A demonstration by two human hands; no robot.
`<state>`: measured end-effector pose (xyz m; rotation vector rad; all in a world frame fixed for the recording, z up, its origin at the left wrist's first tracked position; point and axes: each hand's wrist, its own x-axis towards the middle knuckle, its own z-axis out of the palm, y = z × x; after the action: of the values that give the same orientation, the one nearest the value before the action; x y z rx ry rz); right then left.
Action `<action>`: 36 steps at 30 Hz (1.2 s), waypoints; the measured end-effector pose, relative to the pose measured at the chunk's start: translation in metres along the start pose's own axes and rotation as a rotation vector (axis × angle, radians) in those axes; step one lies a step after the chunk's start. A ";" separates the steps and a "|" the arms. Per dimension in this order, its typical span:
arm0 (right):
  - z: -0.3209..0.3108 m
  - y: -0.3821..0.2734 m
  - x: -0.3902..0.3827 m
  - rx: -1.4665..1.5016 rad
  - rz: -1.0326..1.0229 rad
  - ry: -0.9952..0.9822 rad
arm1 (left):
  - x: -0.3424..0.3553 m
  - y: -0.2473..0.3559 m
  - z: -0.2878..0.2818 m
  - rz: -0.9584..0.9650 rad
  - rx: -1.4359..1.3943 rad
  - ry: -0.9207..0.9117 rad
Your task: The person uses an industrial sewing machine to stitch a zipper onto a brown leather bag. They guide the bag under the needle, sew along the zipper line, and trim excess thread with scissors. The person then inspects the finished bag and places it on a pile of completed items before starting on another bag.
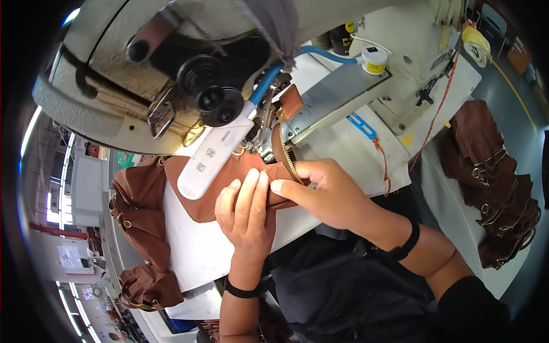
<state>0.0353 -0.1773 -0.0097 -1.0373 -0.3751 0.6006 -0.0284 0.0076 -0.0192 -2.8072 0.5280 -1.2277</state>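
Apparently both hands [245, 211] [330, 191] on brown leather [233, 171]

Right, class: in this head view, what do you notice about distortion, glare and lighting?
Head view: the room leans and bends toward the left rim, where the picture goes black; ceiling tube lights there glare white; a warm yellow glow shows beneath the sewing machine's head; the left hand looks brightest near its fingertips.

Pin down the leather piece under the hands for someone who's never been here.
From the big cream sewing machine, look below its head, over the white tabletop. The brown leather piece is there, under the left hand and right hand. It's largely flat and lighter-looking, unlike the bunched left pile and right pile.
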 end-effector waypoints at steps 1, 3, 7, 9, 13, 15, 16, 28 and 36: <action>0.003 -0.004 -0.003 -0.043 -0.038 0.004 | -0.001 0.000 -0.001 0.011 0.001 0.007; 0.007 -0.007 -0.003 -0.149 -0.049 0.052 | 0.004 -0.001 -0.004 -0.028 -0.064 -0.008; 0.007 -0.003 -0.001 -0.184 -0.066 0.095 | 0.012 0.001 -0.010 -0.086 -0.164 -0.055; 0.006 -0.005 0.001 -0.107 -0.064 0.095 | 0.012 -0.001 -0.010 -0.090 -0.176 -0.063; 0.011 -0.015 0.008 -0.013 -0.034 0.116 | 0.017 -0.009 -0.008 -0.108 -0.179 -0.062; 0.006 -0.014 0.010 -0.112 -0.066 0.113 | 0.021 -0.011 -0.010 -0.104 -0.199 -0.078; 0.005 -0.014 0.010 -0.110 -0.057 0.127 | 0.022 -0.012 -0.011 -0.103 -0.206 -0.085; 0.013 -0.019 0.021 -0.239 -0.097 0.346 | 0.031 -0.027 -0.017 -0.042 -0.205 -0.147; 0.005 -0.013 0.029 -0.474 -0.208 0.397 | 0.035 -0.029 -0.017 -0.048 -0.223 -0.143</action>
<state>0.0588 -0.1611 0.0042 -1.5162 -0.2727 0.1063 -0.0102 0.0260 0.0220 -3.0792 0.6271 -1.0235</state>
